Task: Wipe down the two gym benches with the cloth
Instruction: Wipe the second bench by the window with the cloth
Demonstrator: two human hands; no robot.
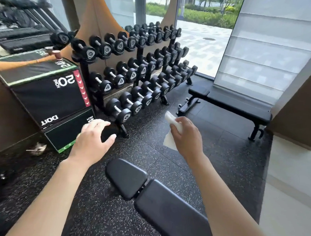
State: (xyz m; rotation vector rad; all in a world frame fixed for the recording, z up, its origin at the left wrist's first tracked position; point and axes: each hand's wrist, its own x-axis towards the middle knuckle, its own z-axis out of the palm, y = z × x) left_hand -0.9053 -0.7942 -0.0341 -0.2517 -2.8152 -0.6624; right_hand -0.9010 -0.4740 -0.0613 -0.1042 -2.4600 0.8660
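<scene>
Two black padded gym benches are in view. The near bench (158, 195) lies right below me, its small seat pad toward the rack and its long pad running to the bottom edge. The far bench (231, 103) stands by the window at the right. My right hand (186, 135) is raised above the floor between the two benches, shut on a white cloth (170, 136) that hangs from the fingers. My left hand (92, 141) hovers palm down with fingers spread, holding nothing, left of the near bench.
A three-tier rack of black dumbbells (132, 71) fills the middle. A black plyo box (46, 94) stands at the left against a mirror. Speckled rubber flooring (220, 166) lies between the benches. A window blind (263, 42) hangs at the right.
</scene>
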